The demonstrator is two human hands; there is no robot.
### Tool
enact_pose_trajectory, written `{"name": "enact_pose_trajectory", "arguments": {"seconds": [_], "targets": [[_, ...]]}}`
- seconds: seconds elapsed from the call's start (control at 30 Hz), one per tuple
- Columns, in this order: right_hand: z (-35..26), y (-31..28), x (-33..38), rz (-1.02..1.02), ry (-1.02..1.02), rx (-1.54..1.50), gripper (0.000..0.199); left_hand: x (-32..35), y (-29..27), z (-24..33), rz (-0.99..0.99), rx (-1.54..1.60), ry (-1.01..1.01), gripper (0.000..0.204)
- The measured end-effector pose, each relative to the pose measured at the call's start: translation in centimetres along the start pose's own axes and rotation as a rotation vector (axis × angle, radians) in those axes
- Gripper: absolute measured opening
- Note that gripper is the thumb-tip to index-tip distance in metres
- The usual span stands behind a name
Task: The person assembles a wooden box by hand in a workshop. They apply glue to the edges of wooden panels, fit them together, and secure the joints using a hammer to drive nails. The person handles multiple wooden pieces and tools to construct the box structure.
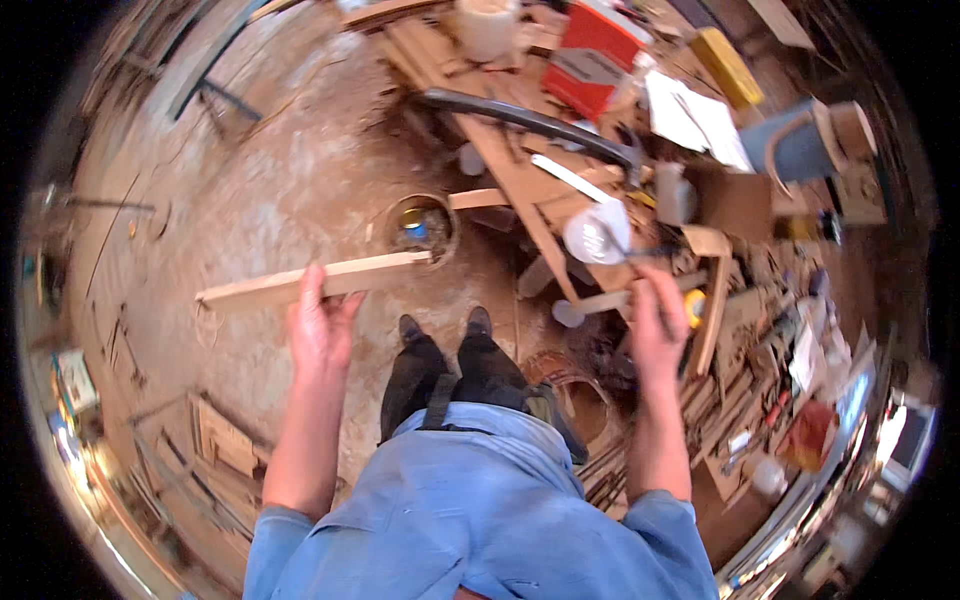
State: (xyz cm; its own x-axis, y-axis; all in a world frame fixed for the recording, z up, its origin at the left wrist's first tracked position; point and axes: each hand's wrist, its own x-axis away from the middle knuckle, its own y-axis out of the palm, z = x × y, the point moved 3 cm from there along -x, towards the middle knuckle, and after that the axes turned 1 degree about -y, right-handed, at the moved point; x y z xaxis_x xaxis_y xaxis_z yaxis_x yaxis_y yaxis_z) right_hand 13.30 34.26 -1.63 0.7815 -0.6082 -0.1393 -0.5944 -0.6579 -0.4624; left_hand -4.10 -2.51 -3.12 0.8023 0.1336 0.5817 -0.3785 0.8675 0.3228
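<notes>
My left hand [320, 325] grips a long pale wooden strip [300, 282] near its middle and holds it level above the dusty floor. My right hand [655, 320] is raised by the edge of the cluttered workbench [520, 180], its fingers pinched on something small and thin that I cannot make out. A white round lid-like object [597, 232] lies just above that hand. My two dark shoes [445, 325] stand between the hands.
A round can [421, 225] with something blue inside stands on the floor past the strip's right end. The bench carries a hammer [540, 122], a red box [590, 50], papers [695, 115] and wood offcuts. Scrap boards [225, 445] lie lower left.
</notes>
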Motion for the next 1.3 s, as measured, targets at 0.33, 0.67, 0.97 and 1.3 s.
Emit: {"name": "enact_pose_trajectory", "arguments": {"seconds": [0.33,0.67,0.97,1.3], "targets": [[11.7,1.8,-5.1,-0.004,0.807,-0.468,0.058,3.7,-5.3,4.1,-0.030,0.037,0.138,0.037],[4.8,3.8,3.6,-0.250,0.837,-0.224,0.046,9.0,-20.6,4.7,0.107,0.191,0.326,0.053],[-11.7,27.5,17.7,-1.080,0.055,0.006,0.031,19.3,-38.6,5.0,0.428,-0.710,0.438,0.053],[-23.7,39.2,44.3,-1.817,-0.143,0.063,0.022,33.2,-57.8,0.5,0.742,-0.700,0.148,0.051]]}}
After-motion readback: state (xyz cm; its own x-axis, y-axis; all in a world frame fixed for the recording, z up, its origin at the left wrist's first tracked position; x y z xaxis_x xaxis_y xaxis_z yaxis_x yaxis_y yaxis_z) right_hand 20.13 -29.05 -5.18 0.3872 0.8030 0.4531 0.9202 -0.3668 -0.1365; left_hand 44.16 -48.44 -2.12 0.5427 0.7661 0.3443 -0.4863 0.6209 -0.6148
